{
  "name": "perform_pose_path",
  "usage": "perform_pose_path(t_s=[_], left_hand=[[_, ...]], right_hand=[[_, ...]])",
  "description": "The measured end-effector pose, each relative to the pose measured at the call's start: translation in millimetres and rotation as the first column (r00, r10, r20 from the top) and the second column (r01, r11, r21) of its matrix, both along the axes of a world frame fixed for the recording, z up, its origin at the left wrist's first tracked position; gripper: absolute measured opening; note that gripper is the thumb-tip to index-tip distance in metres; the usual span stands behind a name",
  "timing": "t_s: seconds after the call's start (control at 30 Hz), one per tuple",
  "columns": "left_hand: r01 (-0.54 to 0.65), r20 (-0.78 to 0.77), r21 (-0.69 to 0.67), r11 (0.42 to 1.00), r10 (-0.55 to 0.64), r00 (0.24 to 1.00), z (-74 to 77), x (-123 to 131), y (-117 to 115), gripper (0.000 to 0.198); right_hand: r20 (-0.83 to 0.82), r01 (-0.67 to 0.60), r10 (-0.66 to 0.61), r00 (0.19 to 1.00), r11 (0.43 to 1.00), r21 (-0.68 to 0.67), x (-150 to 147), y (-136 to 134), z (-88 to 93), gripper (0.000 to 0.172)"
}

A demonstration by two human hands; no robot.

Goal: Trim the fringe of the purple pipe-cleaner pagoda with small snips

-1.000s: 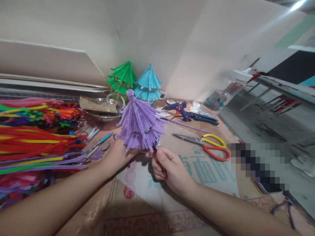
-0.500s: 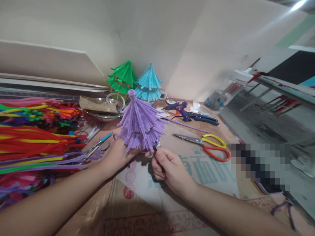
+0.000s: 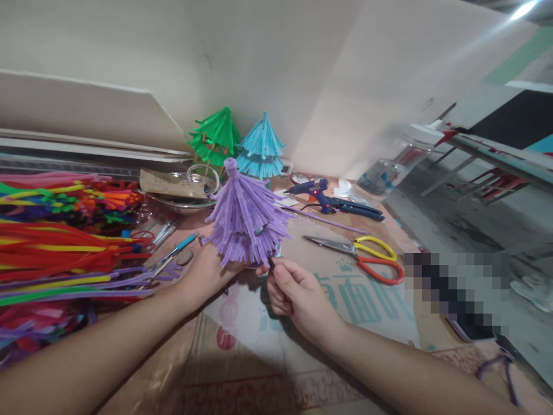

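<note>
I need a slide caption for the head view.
Left hand and right hand at a purple cone, before a green cone and a blue cone.

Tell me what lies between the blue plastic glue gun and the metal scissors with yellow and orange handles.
A thin, fuzzy purple strand lies between them in the head view.

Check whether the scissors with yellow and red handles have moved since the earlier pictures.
No. Against the blue glue gun, the scissors keep the same place and angle, with no visible shift either way.
</note>
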State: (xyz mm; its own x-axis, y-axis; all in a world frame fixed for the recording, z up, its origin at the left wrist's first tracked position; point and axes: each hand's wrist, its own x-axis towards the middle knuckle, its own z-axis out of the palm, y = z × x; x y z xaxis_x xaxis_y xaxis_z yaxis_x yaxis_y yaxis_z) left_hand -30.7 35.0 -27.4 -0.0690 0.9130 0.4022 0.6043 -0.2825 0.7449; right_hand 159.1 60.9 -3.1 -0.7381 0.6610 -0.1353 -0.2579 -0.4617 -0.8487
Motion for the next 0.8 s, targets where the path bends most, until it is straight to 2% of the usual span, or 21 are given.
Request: perform_pose_path(t_s=[0.3, 0.6, 0.8], left_hand=[[-0.007, 0.002, -0.014, 1.0, 0.007, 1.0, -5.2, -1.8, 0.7, 0.035], [-0.013, 0.015, -0.003, 1.0, 0.013, 1.0, -3.1, -1.1, 0.2, 0.027], [-0.017, 0.024, 0.008, 1.0, 0.017, 1.0, -4.5, -1.3, 0.1, 0.028]], right_hand=[[0.029, 0.006, -0.006, 1.0, 1.0, 0.006, -0.3, -0.1, -1.5, 0.044], [-0.012, -0.01, 0.01, 1.0, 1.0, 0.005, 3.1, -0.3, -1.6, 0.042], [0.002, -0.016, 0.016, 1.0, 1.0, 0.014, 2.4, -0.6, -1.5, 0.042]])
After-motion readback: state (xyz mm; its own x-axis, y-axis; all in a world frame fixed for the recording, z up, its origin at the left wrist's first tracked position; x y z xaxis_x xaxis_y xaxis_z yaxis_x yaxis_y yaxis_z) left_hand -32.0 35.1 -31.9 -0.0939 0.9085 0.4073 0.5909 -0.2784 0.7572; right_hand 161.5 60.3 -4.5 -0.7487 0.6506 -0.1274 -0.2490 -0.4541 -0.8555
